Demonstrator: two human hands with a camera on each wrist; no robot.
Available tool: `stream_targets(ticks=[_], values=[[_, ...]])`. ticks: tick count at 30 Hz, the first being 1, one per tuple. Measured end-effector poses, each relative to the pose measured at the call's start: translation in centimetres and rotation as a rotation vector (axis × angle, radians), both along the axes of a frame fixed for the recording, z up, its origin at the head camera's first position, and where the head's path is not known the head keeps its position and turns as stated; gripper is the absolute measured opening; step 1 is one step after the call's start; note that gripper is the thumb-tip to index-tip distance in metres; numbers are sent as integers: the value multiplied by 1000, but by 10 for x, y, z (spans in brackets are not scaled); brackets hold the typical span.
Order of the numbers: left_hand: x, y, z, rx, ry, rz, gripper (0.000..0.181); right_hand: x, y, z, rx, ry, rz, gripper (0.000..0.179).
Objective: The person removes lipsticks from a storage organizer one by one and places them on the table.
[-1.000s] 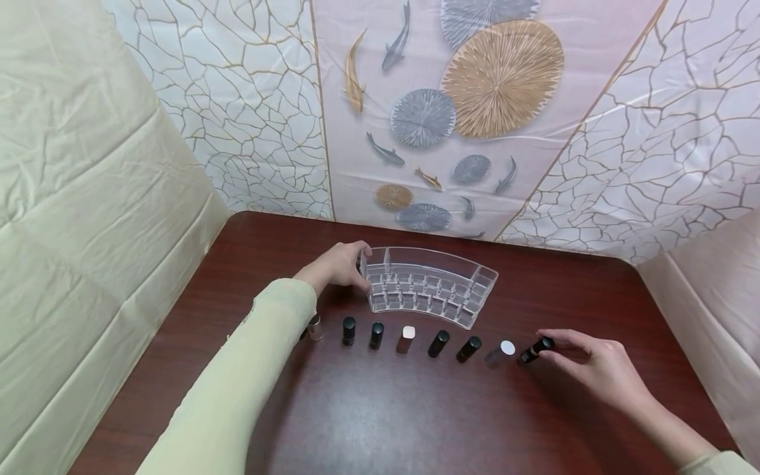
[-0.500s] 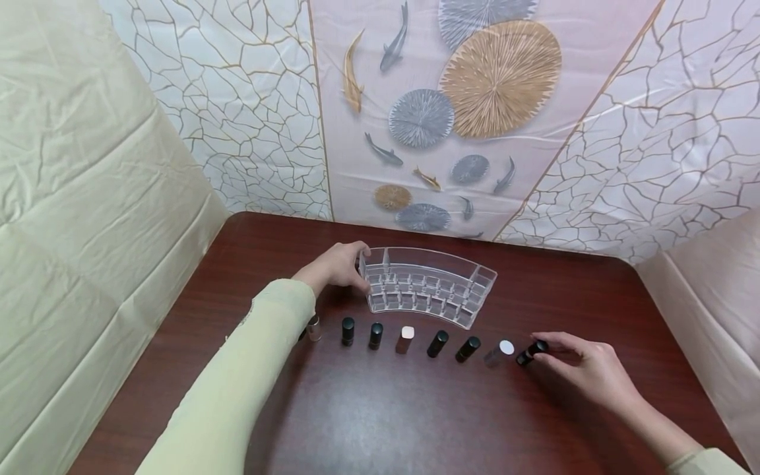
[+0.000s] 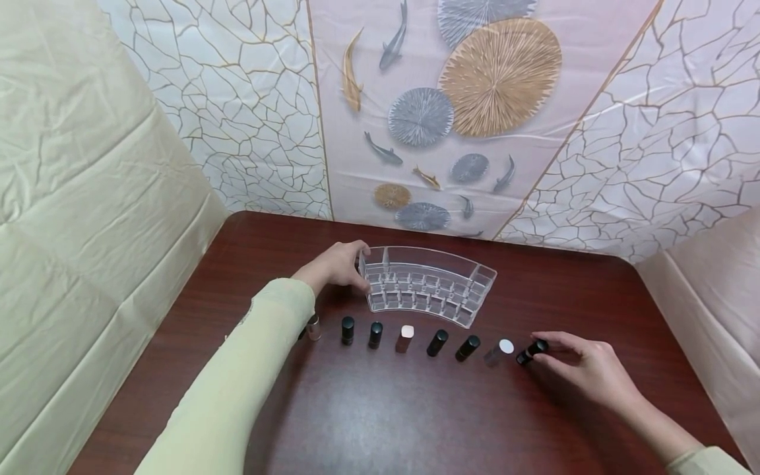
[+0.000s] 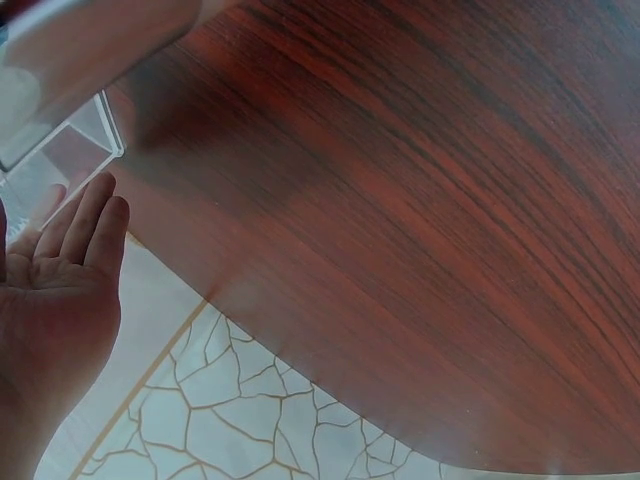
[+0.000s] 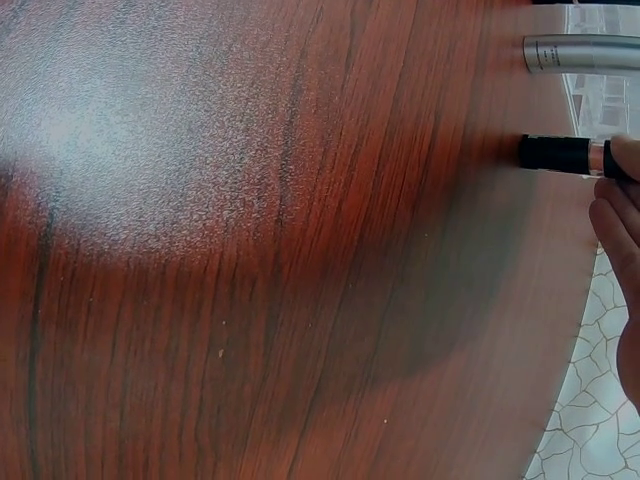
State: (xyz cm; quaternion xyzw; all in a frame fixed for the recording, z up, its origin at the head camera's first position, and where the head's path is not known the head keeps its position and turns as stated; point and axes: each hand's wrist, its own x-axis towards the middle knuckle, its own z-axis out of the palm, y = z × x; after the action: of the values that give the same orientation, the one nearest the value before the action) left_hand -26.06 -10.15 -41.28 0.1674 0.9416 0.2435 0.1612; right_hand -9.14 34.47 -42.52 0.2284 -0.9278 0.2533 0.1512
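Note:
A clear acrylic lipstick organizer (image 3: 427, 287) with rows of small compartments stands toward the back of the table. My left hand (image 3: 341, 264) grips its left end, thumb near the front corner and fingers at the back; the left wrist view shows the hand (image 4: 65, 270) beside the organizer's corner (image 4: 105, 135). At the right end of a row of lipsticks, my right hand (image 3: 594, 369) pinches the top of a black lipstick tube (image 3: 530, 352) between thumb and fingers. In the right wrist view, that black tube (image 5: 555, 154) has a pinkish band, and its base appears at the tabletop.
Leftward along the row stand a silver-topped lipstick (image 3: 500, 352), black ones (image 3: 437, 343), a pink-capped one (image 3: 406, 338) and a clear-based one (image 3: 314, 328). The left sleeve (image 3: 237, 369) partly hides a dark item at the row's left end. A patterned cloth wall (image 3: 415, 132) rises behind the table.
My right hand has shifted slightly left with the black lipstick, closer to the silver-topped one, then stayed still. The left hand and the organizer have not moved.

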Motion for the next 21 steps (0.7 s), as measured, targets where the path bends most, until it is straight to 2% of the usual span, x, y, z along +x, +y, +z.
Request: stream_targets(ticks=[5, 10, 16, 21], values=[[0, 1, 1, -3, 6, -20, 79, 2, 3, 0, 33, -2, -17, 48], [1, 2, 3, -6, 5, -16, 87, 3, 6, 2, 73, 7, -47, 51], [0, 1, 7, -26, 10, -44, 100, 4, 9, 13, 84, 11, -75, 49], [-4, -4, 14, -14, 35, -80, 100, 5, 10, 25, 91, 8, -92, 46]])
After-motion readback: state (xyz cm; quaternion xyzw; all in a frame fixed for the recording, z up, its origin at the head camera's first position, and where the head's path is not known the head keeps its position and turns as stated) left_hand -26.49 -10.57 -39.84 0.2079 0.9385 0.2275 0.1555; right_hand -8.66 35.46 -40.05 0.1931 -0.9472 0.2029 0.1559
